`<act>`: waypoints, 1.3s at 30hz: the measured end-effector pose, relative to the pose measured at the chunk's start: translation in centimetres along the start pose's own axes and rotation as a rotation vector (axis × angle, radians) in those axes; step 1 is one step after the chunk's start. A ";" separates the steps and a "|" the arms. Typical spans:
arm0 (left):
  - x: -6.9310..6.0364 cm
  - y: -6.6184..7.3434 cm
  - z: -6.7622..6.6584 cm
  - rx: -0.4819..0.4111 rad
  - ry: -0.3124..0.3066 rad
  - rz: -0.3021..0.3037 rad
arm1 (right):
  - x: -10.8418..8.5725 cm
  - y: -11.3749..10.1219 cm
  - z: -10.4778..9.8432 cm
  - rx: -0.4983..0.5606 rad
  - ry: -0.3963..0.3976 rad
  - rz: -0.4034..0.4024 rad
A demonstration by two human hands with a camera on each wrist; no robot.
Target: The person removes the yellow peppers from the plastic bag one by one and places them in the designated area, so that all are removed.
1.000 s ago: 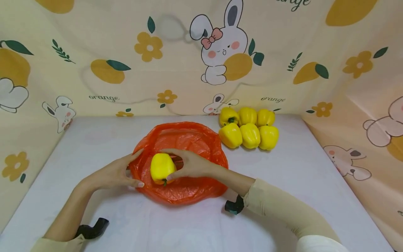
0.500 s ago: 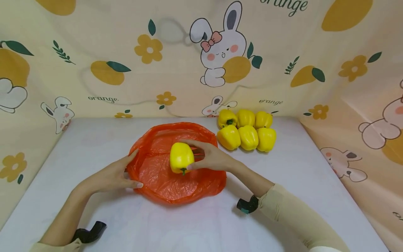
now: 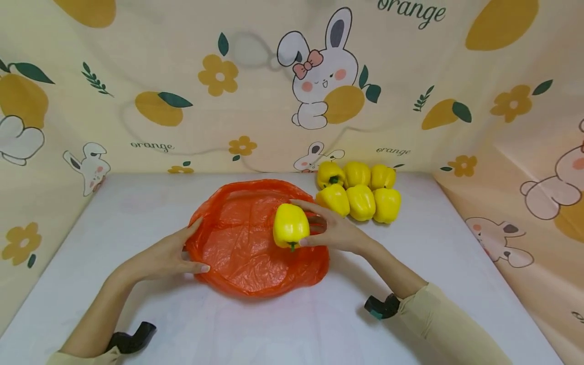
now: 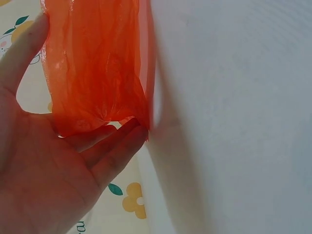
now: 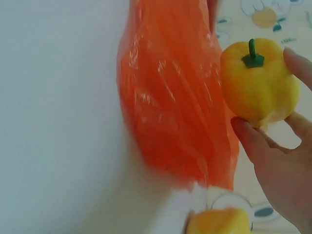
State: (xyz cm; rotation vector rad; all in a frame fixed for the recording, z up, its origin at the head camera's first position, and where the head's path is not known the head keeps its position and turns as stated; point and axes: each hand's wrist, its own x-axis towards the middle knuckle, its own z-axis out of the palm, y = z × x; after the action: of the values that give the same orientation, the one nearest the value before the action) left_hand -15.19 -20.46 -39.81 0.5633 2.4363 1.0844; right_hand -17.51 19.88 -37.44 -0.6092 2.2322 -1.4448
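Note:
A yellow bell pepper (image 3: 291, 224) is pinched between the thumb and fingers of my right hand (image 3: 339, 230), over the right part of the bag's opening. Its green stem (image 5: 252, 51) shows in the right wrist view. Below it stands a red plastic bag (image 3: 242, 274), its wide mouth facing up. My left hand (image 3: 166, 253) holds the bag's left side, thumb and forefinger spread along the rim. From the left wrist view, the other fingers (image 4: 119, 146) bend against the outside of the bag. No pepper shows inside the bag's visible part.
Several yellow bell peppers (image 3: 361, 203) stand in two rows at the back right of the white table (image 3: 283, 329), close to the bag. Behind the table hangs a patterned cloth (image 3: 191, 126) with rabbits and fruit. Black curved pieces (image 3: 382, 306) sit at both wrists.
My right hand has carried the pepper rightward, and slightly up in the view, from the bag's left side to its right side. The left hand has kept its place at the rim.

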 end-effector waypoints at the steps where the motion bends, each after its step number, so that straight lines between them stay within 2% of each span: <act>1: 0.0 0.1 0.0 0.005 0.003 0.001 | -0.3 0.0 -0.3 -0.001 0.015 0.000; 10: 0.0 0.1 -0.3 -0.016 -0.003 -0.011 | -2.8 1.3 -3.1 0.011 0.089 0.001; 15: -0.1 0.2 -0.4 -0.001 0.004 -0.005 | -4.2 2.0 -4.4 -0.012 0.138 0.033; 22: -0.4 -0.2 -0.3 -0.042 -0.002 0.009 | -5.7 3.8 -5.7 -0.039 0.171 0.080; 26: -0.4 -0.3 -0.2 -0.036 0.001 0.030 | -6.5 4.8 -6.2 -0.064 0.194 0.108; 34: -0.6 -0.3 -0.3 -0.030 -0.005 0.033 | -7.5 6.0 -6.8 -0.089 0.197 0.133; 39: -0.7 -0.3 -0.3 -0.025 0.003 0.044 | -7.7 6.5 -7.0 -0.087 0.171 0.142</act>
State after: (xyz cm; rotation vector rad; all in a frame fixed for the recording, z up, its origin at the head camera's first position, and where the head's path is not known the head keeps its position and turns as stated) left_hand -14.79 -21.22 -39.74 0.6103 2.4202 1.1325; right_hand -15.98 31.74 -39.98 -0.3569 2.4267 -1.3809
